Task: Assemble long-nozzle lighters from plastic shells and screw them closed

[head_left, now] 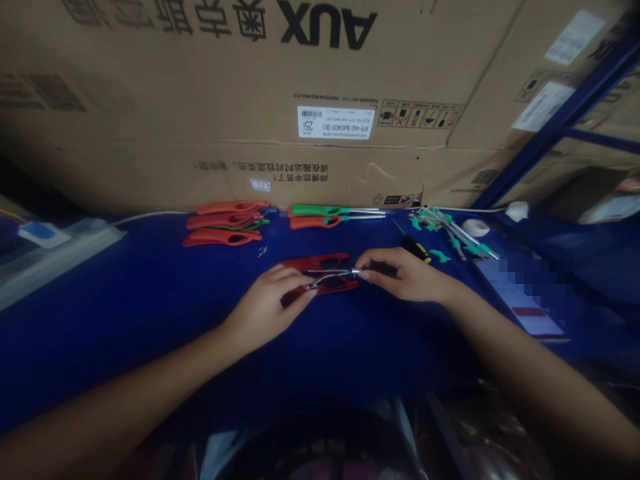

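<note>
Over the blue table, my left hand (267, 300) pinches the dark end of a thin pale wire (330, 276) between thumb and fingertips. My right hand (413, 277) is closed on a small metal tube (355, 271), where the wire's other end meets it. Just behind and beneath the wire lie two red lighter casing halves (337, 260), partly covered by my left fingers. Close to my right hand rests a screwdriver (417, 249) with a black and yellow handle. Whatever sits inside my left fingertips is too small to make out fully.
Several red and green lighters (223, 237) lie at the back left; more lighters with metal tubes (315, 220) are at the back centre. Green-tipped parts (443, 227), a white tape roll (475, 228) and a phone (520, 300) are on the right. Cardboard boxes (225, 100) form the back wall.
</note>
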`<state>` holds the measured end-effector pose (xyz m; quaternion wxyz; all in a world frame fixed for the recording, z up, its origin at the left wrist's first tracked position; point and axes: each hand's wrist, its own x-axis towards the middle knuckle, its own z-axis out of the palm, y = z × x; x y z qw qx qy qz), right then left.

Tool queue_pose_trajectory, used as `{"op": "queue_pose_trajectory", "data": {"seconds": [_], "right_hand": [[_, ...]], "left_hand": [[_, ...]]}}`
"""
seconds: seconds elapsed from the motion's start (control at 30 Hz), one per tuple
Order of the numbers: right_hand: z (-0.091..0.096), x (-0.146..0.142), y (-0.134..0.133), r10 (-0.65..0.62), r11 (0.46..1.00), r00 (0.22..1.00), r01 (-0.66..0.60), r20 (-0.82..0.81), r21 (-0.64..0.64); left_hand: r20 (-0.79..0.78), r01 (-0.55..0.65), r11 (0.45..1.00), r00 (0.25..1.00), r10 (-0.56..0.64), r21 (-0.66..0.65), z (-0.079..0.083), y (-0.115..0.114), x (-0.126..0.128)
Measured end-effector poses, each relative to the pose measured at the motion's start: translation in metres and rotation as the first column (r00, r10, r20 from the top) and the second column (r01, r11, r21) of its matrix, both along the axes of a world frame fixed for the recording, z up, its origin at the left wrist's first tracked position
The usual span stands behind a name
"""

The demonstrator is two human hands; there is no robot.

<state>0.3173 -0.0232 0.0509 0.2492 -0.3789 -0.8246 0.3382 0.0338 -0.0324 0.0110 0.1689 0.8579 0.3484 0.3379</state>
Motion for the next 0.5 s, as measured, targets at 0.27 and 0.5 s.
{"op": "queue_pose_trajectory", "data": {"seconds": [0.27,0.5], "right_hand": [[-0.003,0.0044,0.0024,0.019,1.0,1.0,-0.019,0.0,0.006],[-0.004,0.0026,0.0052,0.044,0.998,0.993,-0.048,0.108,0.035]], "left_hand": [[0.036,-0.031,0.997,0.999,0.033,-0.074,-0.0044,0.0044,0.0001],[0.005,-0.055,0.991,0.998,0.056,-0.123,-0.0051,0.004,0.0009]]}}
